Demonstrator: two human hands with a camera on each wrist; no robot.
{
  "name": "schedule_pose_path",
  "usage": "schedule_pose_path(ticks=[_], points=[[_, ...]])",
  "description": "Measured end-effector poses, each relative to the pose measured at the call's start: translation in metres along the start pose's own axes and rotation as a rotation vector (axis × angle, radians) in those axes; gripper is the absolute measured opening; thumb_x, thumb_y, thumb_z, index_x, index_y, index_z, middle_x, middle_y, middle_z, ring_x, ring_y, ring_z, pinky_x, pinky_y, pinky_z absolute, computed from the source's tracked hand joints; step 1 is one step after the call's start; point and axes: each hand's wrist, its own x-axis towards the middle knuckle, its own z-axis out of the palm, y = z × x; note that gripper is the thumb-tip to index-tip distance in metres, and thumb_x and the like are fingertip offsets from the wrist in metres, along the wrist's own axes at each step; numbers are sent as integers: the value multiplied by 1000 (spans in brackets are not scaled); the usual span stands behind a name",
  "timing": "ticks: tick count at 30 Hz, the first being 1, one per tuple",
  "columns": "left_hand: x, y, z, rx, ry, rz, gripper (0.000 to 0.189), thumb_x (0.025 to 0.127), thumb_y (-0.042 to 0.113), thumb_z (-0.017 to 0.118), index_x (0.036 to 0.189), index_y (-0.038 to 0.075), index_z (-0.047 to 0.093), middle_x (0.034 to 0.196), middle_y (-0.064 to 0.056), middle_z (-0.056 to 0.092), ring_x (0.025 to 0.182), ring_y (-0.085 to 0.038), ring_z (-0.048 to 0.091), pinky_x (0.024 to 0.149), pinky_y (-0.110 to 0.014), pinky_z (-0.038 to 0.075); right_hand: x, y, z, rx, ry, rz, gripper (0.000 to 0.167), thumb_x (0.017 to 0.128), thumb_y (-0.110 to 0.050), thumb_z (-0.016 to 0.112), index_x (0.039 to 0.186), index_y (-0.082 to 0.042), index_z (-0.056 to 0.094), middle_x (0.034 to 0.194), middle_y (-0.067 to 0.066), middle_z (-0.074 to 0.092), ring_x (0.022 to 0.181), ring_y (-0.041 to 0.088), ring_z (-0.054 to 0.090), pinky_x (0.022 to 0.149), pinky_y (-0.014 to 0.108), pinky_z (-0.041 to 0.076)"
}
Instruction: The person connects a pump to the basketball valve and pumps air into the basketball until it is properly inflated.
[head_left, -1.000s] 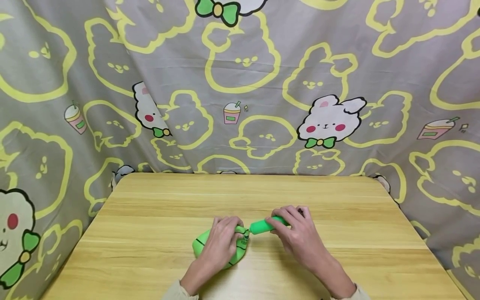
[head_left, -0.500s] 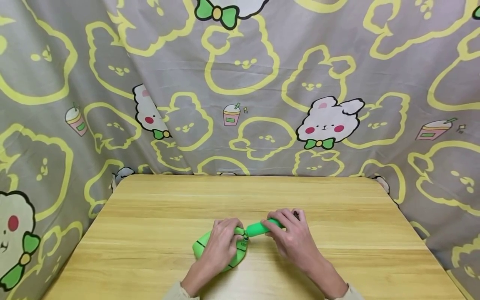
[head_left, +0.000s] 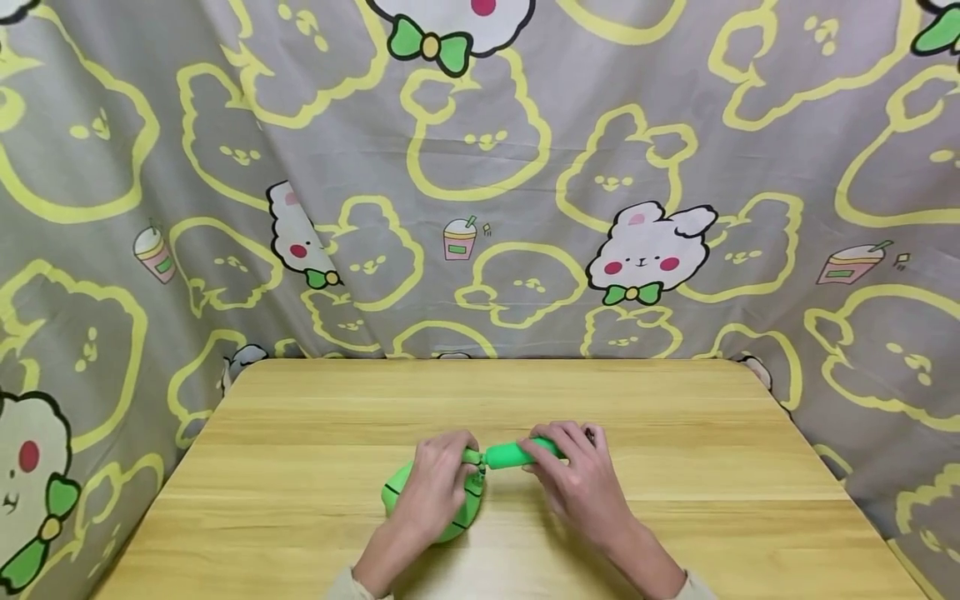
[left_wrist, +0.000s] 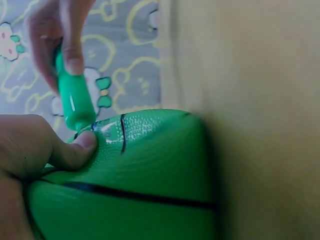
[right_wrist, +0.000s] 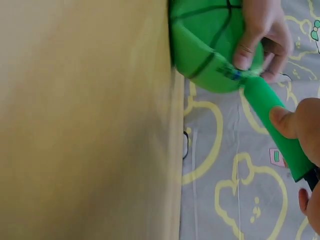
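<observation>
A soft, partly deflated green ball [head_left: 463, 515] with black lines, like a small basketball, rests on the table. My left hand [head_left: 431, 487] lies over it, pinching the skin near its printed patch between thumb and fingers. In the left wrist view, the thumb [left_wrist: 82, 145] presses beside the spot where a green hand pump [left_wrist: 75, 97] meets the ball. My right hand [head_left: 581, 475] grips the pump along its barrel, holding it nearly level. The pump's narrow front end is at the ball; the exact joint is too small to make out. A black part [right_wrist: 312, 177] shows at the pump's rear.
The wooden table [head_left: 487, 392] spreads out around both hands. Behind it and along the sides hangs a grey curtain [head_left: 337, 125] with yellow outlines and white rabbit faces.
My right hand has brought the pump slightly left, its front end now closer against the ball. My left hand keeps its pinch on the ball. The head view has tilted up a little.
</observation>
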Motion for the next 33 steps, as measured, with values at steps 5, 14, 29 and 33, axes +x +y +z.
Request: schedule_pose_path(ticks=[5,14,29,33], points=[[4,-6,-15,121,-2,64,23,82,4,82,99,9,68,94,-4,71,90,-21,66,85,-46,51,-3,-11,3,22,-14,64,24,100,-23,63,116,-10,76,113,8,69,102,27,63,81,47,39],[5,-34,-37,335,85,40,32,79,-1,85,103,13,68,102,-5,71,100,-28,62,92,-52,44,-1,-16,8,244,-111,63,56,83,15,63,136,-5,64,134,14,60,115,28,59,92,37,53],[3,-32,-40,264,-50,3,45,83,23,87,124,17,67,125,-7,64,121,-33,57,105,-62,37,3,5,-13,670,-94,444,28,82,5,81,108,-4,73,103,4,75,85,20,73,73,31,60],[6,-18,-32,193,-116,26,49,91,40,76,135,22,63,135,-6,61,129,-31,53,113,-63,29,4,5,-14,666,-92,439,28,81,5,82,106,-4,74,101,5,75,85,19,74,72,30,60]])
